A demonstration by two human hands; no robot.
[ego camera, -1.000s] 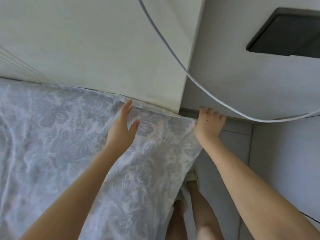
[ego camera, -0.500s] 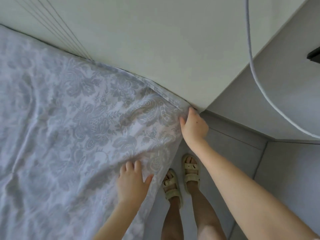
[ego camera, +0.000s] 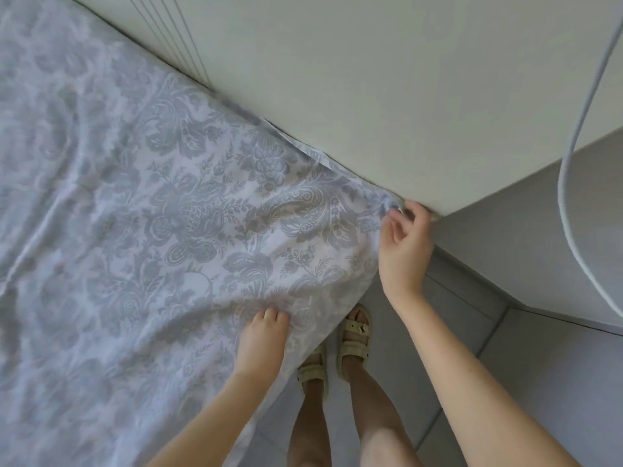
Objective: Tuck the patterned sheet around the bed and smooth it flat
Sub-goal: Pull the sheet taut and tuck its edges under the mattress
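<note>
Fingers of my right hand [ego camera: 404,254] curl to pinch the corner of the patterned sheet [ego camera: 175,230], right of centre, against a pale panel [ego camera: 337,89]. My left hand [ego camera: 261,342], lower centre, digs bent fingers into the fabric. The sheet spreads wrinkled across the frame's left, beside my sandals [ego camera: 354,335].

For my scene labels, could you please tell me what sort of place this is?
Most likely a bedroom at home: a patterned sheet laid out flat and hanging over the edge, a pale panel behind it, and grey floor tiles alongside.
</note>
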